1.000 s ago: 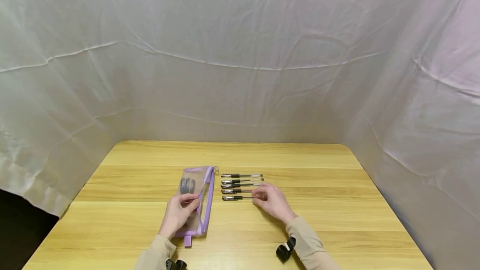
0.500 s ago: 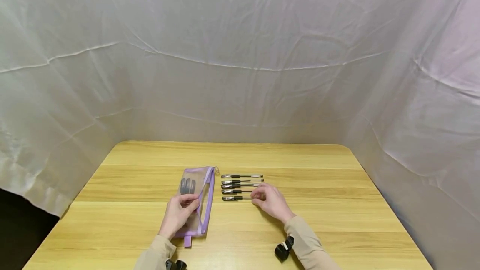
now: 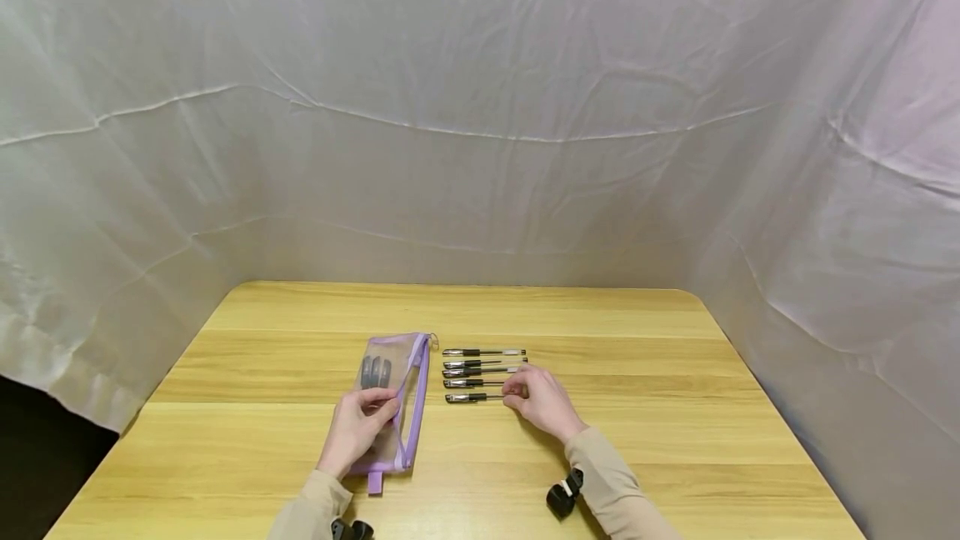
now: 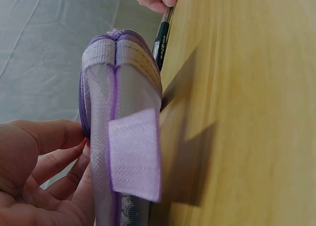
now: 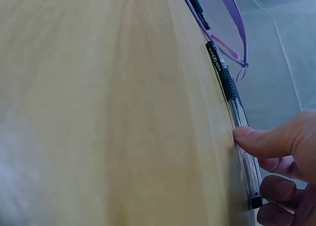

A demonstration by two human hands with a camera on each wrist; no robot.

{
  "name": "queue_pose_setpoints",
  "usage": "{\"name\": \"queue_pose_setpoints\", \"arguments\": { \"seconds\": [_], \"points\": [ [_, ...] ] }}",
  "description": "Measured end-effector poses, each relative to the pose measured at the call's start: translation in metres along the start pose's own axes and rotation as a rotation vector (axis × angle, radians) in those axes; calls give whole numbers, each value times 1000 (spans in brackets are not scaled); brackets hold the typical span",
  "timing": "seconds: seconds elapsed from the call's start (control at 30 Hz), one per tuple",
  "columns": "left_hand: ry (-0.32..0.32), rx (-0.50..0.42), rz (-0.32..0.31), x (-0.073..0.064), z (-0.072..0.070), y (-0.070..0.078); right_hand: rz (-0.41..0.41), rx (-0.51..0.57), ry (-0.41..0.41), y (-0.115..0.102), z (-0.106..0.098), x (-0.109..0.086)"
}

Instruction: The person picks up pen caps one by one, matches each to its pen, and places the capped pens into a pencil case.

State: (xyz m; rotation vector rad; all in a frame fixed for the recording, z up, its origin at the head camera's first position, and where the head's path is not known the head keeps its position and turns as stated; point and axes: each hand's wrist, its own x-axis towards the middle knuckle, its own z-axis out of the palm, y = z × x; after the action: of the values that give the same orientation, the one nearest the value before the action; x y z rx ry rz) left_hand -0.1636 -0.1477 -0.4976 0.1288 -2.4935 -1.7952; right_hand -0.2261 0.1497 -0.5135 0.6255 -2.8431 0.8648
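Note:
On the table's left half lies a purple-edged mesh zip pouch (image 3: 417, 419), its zipped mouth gaping to the right. My left hand (image 3: 356, 427) pinches the near lip of that mouth between thumb and fingers. Several dark shapes (image 3: 375, 372) show through the mesh. To the pouch's right, several black-capped gel pens (image 3: 468, 352) lie in a row, caps pointing left. My right hand (image 3: 546, 402) pinches the clear barrel of the nearest gel pen (image 3: 467, 397), near its tail end. In the right wrist view, thumb and fingers meet this pen (image 5: 224, 77) low over the tabletop.
A wooden table (image 3: 637, 340) carries everything, with a pale fabric curtain (image 3: 480, 190) around its back and sides. A purple loop tab (image 4: 136, 154) sticks out from the pouch's near end. Each forearm wears a small black camera (image 3: 562, 497).
My right wrist has shifted slightly left, and the nearest pen has moved a touch toward me. The left hand and pouch stay in place.

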Motion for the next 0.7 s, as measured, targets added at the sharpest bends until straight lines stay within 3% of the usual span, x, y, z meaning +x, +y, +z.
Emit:
{"name": "queue_pose_setpoints", "arguments": {
  "seconds": [0.7],
  "points": [
    [0, 0, 0, 0, 0, -1, -1, -47, 3, 0, 0, 0]
  ]
}}
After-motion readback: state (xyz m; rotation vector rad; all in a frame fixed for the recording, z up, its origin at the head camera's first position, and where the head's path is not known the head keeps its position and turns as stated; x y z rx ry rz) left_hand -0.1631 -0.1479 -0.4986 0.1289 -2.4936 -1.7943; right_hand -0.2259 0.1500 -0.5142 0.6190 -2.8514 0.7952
